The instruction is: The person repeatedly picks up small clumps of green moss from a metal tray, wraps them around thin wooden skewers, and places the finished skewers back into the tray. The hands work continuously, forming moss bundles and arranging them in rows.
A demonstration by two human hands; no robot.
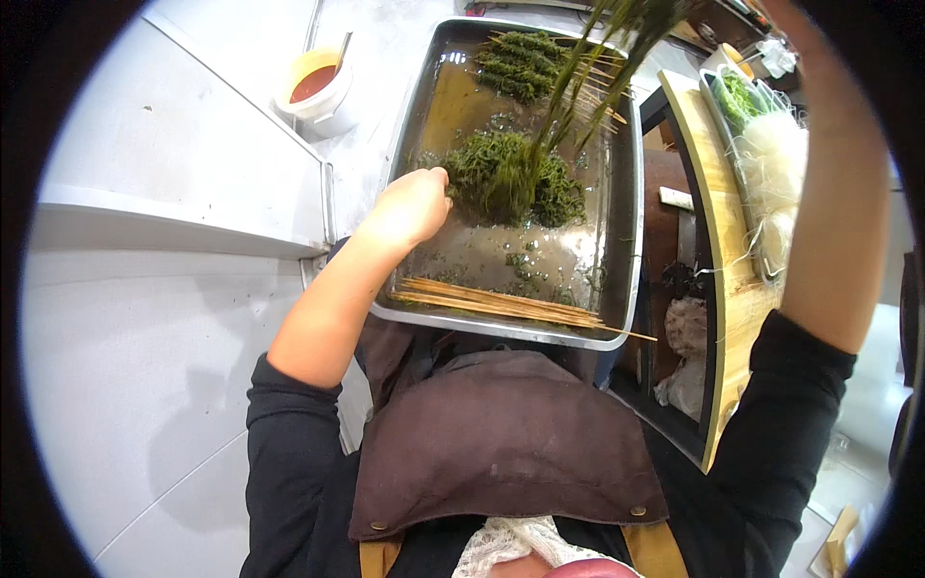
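Note:
A shallow metal tray (633, 250) holds a wet heap of dark green seaweed-like strands (482, 173). At the heap's left edge is my left hand (414, 205), its fingers curled closed; what they grip, if anything, is hidden. Long green strands (607, 67) stretch upward from the heap past the top of the picture. My right forearm (838, 202) is raised high on the right, and the hand lies beyond the upper edge. Thin wooden skewers (501, 303) lie along the tray's near side. At its far end are skewers loaded with green strands (520, 65).
Left of the tray stands a white tub of red sauce (313, 87) with a utensil in it. On the right, a wooden-edged shelf (708, 193) carries a container of pale noodles (776, 164) and chopped greens (737, 101). A white panel (183, 144) borders the left.

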